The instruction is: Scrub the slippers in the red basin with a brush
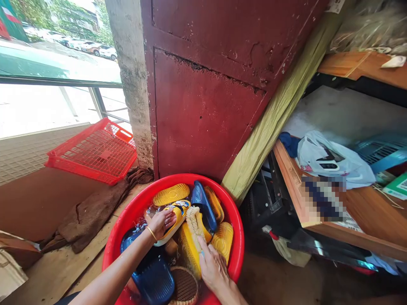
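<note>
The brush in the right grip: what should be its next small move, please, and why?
Probably a small shift left, bringing the brush onto the yellow slipper with the blue print: the left grip lies on that slipper, and the right grip holds the brush close beside it.

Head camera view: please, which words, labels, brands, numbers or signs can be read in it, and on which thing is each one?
No text can be read with certainty.
Pale label at the top edge: too small and blurred.
White plastic bag: printed marks, not readable.
Green and white box at the right edge: too blurred.
Yellow slipper at the left hand: blue and white pattern, no clear letters.
</note>
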A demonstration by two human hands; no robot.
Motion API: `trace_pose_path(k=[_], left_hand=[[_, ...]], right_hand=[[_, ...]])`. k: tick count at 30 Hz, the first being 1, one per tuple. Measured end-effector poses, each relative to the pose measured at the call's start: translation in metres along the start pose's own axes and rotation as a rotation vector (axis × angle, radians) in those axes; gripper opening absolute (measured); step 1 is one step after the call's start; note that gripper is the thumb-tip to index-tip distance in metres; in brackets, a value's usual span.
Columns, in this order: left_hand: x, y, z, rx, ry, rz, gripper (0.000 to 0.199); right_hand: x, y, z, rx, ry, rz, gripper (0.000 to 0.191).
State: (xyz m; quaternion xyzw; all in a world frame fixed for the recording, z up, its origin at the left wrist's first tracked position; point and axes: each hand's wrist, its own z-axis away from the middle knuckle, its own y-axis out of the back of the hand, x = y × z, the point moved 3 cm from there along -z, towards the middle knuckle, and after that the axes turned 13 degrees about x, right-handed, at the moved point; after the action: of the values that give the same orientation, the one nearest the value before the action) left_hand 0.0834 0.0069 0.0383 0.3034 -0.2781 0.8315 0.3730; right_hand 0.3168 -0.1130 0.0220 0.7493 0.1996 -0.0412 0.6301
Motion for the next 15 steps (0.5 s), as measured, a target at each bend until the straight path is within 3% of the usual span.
trace_pose_path(k=[5,10,13,15], left_hand=[[-0.008,0.003,0.010,-0.052,0.024,-0.055,0.013],[-0.008,0.012,0.017,-0.108,0.003,-0.086,0.016],[-0.012,0.016,0.018,-0.153,-0.022,-0.096,0.017],[-0.012,0.018,0.016,-0.122,-0.042,-0.058,0.015]], right_hand=[[-0.031,-0.001,-0.048,0.021,-0.047,-0.007,0.058],[-0.037,0.008,-0.089,0.047,-0.075,-0.072,0.056],[-0.042,0.010,-0.093,0.075,-0.129,-0.105,0.056],[-0.053,0.005,-0.081,0.041,-0.130,-0.114,0.057]])
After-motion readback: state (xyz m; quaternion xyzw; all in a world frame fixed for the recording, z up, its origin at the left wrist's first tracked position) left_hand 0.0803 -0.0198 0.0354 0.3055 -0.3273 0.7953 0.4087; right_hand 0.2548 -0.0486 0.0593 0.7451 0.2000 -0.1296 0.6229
